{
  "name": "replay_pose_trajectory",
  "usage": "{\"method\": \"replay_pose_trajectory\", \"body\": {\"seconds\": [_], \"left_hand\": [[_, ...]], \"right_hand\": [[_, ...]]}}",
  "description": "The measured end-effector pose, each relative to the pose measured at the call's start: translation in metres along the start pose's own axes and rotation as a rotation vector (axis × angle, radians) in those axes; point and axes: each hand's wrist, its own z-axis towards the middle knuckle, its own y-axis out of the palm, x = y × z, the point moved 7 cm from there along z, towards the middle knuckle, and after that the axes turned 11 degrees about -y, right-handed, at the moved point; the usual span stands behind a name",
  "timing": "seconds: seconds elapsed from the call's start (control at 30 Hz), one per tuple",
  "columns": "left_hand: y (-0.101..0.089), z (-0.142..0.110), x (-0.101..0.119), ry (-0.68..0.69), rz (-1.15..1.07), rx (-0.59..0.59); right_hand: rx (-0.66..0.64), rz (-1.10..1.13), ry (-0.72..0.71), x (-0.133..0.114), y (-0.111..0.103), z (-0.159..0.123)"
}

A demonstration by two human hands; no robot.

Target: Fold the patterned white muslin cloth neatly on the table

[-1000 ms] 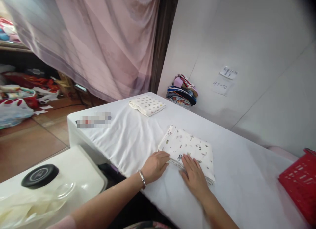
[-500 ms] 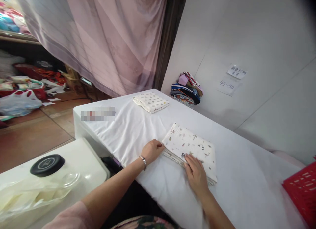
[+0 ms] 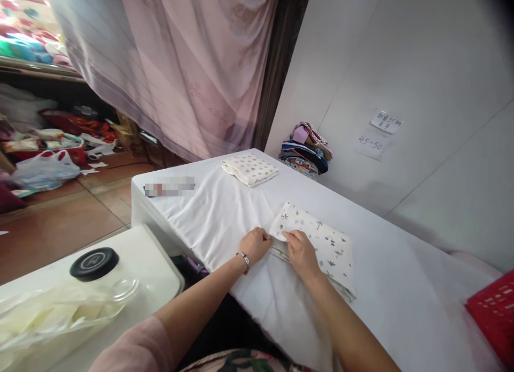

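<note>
In front of me a folded white cloth [image 3: 339,249], printed with small palms and birds, lies in layers on the white-covered table [image 3: 385,297]. My left hand [image 3: 256,248] is closed at the cloth's near left corner, fingertips pinching its edge. Just right of it, my right hand [image 3: 301,251] is closed too, thumb and fingers gripping the upper layer along the near edge. Part of that edge is hidden behind my right hand. Farther back lies a second folded cloth [image 3: 251,169], white with small grey motifs, touched by neither hand.
A white side table [image 3: 156,275] at left holds a black-lidded jar [image 3: 94,264] and a plastic bag [image 3: 52,318]. A red basket [image 3: 492,313] stands at the right edge. Folded fabrics [image 3: 305,150] are piled by the wall, and a pink curtain [image 3: 193,67] hangs behind.
My right hand has gone from resting flat on the cloth to pinching its near edge, farther left and closer to my left hand. The view has shifted slightly.
</note>
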Motion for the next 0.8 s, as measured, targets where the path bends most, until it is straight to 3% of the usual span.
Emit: {"method": "replay_pose_trajectory", "body": {"seconds": [0.33,0.53,0.7,0.8], "left_hand": [[-0.002,-0.002,-0.005,0.004,-0.110,0.032],[-0.006,-0.002,-0.001,0.020,-0.332,0.040],[-0.001,0.003,0.007,0.016,-0.205,0.045],[0.003,0.006,0.004,-0.027,-0.172,0.009]], "right_hand": [[-0.070,0.003,-0.001,-0.003,0.012,-0.010],[-0.110,-0.044,0.013,-0.010,0.013,-0.008],[-0.114,0.015,-0.008,-0.013,0.006,-0.012],[-0.090,0.060,-0.009,0.002,-0.010,-0.038]]}}
